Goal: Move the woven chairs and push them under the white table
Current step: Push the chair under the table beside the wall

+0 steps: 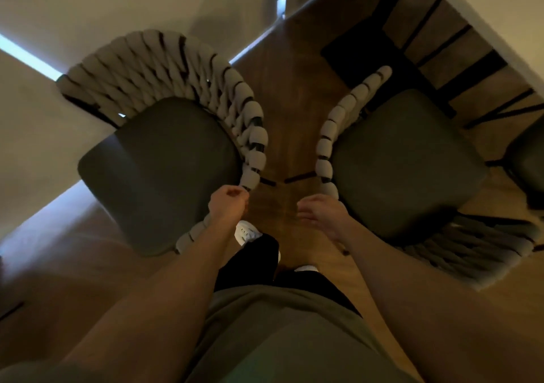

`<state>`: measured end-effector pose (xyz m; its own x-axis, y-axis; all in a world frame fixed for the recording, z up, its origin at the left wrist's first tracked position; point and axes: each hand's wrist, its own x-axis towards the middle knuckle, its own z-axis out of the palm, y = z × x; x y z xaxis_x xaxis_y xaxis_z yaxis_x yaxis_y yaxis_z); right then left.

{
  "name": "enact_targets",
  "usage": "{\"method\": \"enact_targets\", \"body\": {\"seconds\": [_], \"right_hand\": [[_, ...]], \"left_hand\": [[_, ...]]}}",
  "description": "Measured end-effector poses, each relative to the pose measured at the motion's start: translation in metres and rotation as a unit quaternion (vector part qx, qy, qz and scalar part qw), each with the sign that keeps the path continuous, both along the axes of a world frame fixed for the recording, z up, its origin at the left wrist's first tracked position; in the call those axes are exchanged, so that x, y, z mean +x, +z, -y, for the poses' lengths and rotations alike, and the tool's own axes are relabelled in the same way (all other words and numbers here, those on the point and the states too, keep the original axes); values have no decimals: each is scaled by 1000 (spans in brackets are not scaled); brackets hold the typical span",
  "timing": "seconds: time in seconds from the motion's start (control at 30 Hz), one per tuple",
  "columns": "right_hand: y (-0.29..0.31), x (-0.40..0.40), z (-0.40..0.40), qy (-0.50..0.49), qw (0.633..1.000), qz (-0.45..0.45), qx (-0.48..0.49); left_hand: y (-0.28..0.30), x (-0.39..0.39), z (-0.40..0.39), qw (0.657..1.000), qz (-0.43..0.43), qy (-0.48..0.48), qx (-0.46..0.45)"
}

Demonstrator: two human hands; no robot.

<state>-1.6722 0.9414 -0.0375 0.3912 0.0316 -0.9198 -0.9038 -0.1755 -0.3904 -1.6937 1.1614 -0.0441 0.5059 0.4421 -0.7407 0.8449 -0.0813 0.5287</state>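
Two woven chairs with thick beige rope backs and dark seat cushions stand on the wooden floor on either side of me. My left hand (228,203) grips the rope rim of the left woven chair (164,165), with the fingers curled round it. My right hand (321,215) hovers beside the rope rim of the right woven chair (406,162), its fingers loosely curled and holding nothing. The right chair's seat faces the white table (500,15), whose edge shows at the top right with dark legs beneath it.
A pale wall with lit strips (29,56) runs close behind the left chair. Part of another dark-seated chair (527,159) shows at the right edge by the table. A strip of wooden floor (291,103) runs between the two chairs; my feet stand at its near end.
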Motion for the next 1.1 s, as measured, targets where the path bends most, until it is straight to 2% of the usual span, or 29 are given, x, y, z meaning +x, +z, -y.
{"method": "enact_targets", "body": {"seconds": [0.07, 0.13, 0.2, 0.3, 0.43, 0.6, 0.67, 0.7, 0.77, 0.83, 1.1], "right_hand": [[2, 21, -22, 92, 995, 24, -23], [3, 43, -42, 206, 975, 70, -53], [6, 65, -60, 327, 933, 127, -79], [11, 97, -87, 494, 843, 196, -85], [-3, 141, -121, 681, 676, 259, -104], [-13, 184, -154, 860, 405, 290, -112], [-18, 190, -161, 895, 327, 279, -124], [-21, 191, -164, 905, 304, 269, -128], [-25, 188, -166, 917, 280, 253, -132], [-26, 184, -165, 919, 275, 250, -130], [-30, 117, -175, 901, 338, 254, -97]], "left_hand": [[1, 5, -10, 995, 28, -65, 65], [-2, 8, -19, 992, 43, -91, 81], [-5, 11, -25, 992, 26, -101, 68], [-8, 17, -30, 988, -31, -149, 30], [-18, 25, -27, 967, -80, -243, -2], [-37, 16, -24, 929, -157, -330, 65], [-37, 13, -24, 926, -150, -332, 95], [-35, 14, -23, 927, -145, -330, 106], [-34, 12, -23, 927, -139, -330, 111], [-33, 8, -25, 926, -136, -333, 113], [-28, -51, -69, 893, -148, -401, 142]]}}
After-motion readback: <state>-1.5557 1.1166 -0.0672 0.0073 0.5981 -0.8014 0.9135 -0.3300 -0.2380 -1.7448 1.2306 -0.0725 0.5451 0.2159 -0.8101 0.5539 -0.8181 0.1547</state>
